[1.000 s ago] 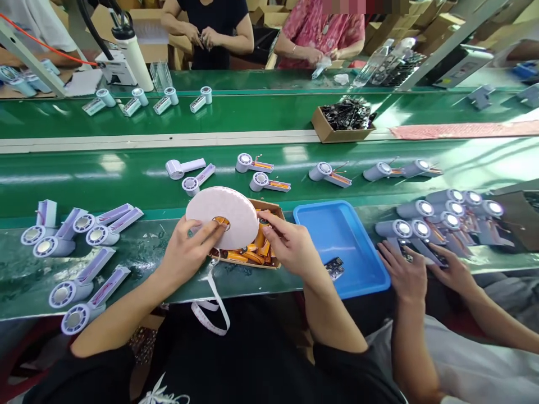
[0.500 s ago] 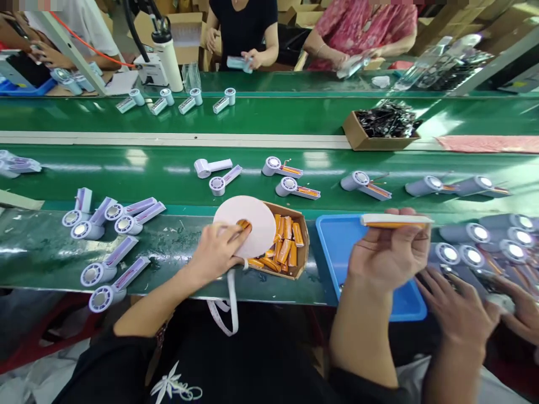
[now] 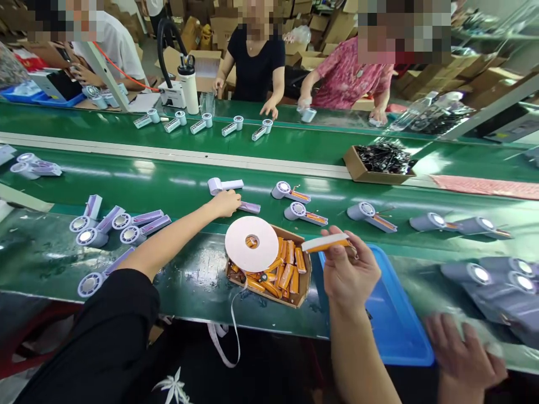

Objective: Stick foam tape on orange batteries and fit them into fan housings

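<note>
My left hand (image 3: 226,202) reaches out over the green belt and closes on a lilac fan half (image 3: 248,207), its round head hidden under my fingers. My right hand (image 3: 348,270) is held up above the blue tray (image 3: 391,314), pinching an orange battery with a white strip on top (image 3: 325,243). Between the two hands a white tape roll (image 3: 251,243) lies on a small cardboard box (image 3: 304,283) filled with several orange batteries.
Several fan halves lie along the belt (image 3: 168,185) at left (image 3: 122,220), middle (image 3: 300,211) and right (image 3: 484,272). A box of black parts (image 3: 381,158) sits further back. A neighbour's hand (image 3: 463,350) is at the lower right. Three people work across the far belt.
My left hand has left the tape roll and reached forward to a fan half on the belt. My right hand has carried the battery leftward. The view has tilted up.
</note>
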Motion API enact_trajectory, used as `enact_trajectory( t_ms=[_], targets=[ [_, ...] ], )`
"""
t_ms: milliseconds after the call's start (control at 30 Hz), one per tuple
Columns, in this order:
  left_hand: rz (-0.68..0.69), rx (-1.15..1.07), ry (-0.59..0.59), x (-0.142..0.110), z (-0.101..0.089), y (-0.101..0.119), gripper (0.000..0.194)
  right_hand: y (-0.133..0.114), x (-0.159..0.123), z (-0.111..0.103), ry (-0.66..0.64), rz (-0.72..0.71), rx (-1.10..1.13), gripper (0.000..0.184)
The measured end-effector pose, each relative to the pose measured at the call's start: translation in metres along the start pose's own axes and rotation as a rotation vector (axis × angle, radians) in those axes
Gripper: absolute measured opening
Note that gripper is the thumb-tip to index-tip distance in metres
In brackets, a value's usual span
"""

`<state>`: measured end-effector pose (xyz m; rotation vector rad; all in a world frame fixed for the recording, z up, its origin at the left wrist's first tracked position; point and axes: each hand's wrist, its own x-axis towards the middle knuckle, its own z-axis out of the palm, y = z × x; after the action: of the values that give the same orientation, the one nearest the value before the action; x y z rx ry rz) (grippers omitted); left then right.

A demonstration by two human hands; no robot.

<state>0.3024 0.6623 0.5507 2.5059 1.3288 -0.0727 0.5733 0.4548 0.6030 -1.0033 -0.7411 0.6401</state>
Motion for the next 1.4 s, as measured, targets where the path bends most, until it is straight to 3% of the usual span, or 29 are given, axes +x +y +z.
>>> enact_trajectory(
  t_ms=[100,200,333,500,700,867,1000,1100,1167,1200,1267,1333,1400],
  targets=[
    [0.12,-0.082,-0.005,0.007,-0.001,-0.008,0.012,0.02,0.031,0.031,-0.199,-0.061,-0.113,0.041],
    [0.166,-0.177,0.003,0.015,-0.001,-0.013,0.011,0.062,0.069,0.07,-0.526,-0.107,-0.407,0.031],
    [0.08,-0.256,0.052,0.023,0.007,-0.009,0.018,0.113,0.1,0.107,-0.852,-0.143,-0.806,0.03],
    [-0.122,-0.267,0.118,0.029,0.019,0.004,0.029,0.127,0.103,0.113,-1.092,-0.171,-0.978,0.03],
    [-0.189,-0.295,0.115,0.035,0.022,0.014,0.032,0.12,0.097,0.106,-1.288,-0.222,-1.224,0.027],
    [-0.208,-0.313,0.104,0.039,0.026,0.02,0.028,0.126,0.093,0.117,-1.411,-0.24,-1.373,0.027],
    [-0.239,-0.317,0.108,0.045,0.014,0.027,0.026,0.122,0.101,0.132,-1.446,-0.239,-1.378,0.027],
    [-0.289,-0.321,0.142,0.029,-0.007,0.035,0.031,0.099,0.115,0.122,-1.399,-0.264,-1.318,0.03],
    [-0.253,-0.323,0.209,-0.002,-0.018,0.042,0.045,0.074,0.117,0.094,-1.238,-0.287,-1.259,0.038],
    [-0.155,-0.324,0.231,-0.024,-0.02,0.045,0.059,0.06,0.113,0.075,-1.12,-0.284,-1.206,0.041],
    [0.179,-0.306,0.202,-0.072,-0.016,0.05,0.084,0.035,0.094,0.032,-0.868,-0.229,-1.022,0.039],
    [0.423,-0.234,0.101,-0.117,-0.008,0.055,0.092,0.014,0.063,-0.005,-0.777,-0.164,-0.851,0.033],
    [0.45,-0.155,0.04,-0.146,-0.001,0.058,0.082,0.0,0.029,-0.027,-0.745,-0.107,-0.742,0.029]
  ],
)
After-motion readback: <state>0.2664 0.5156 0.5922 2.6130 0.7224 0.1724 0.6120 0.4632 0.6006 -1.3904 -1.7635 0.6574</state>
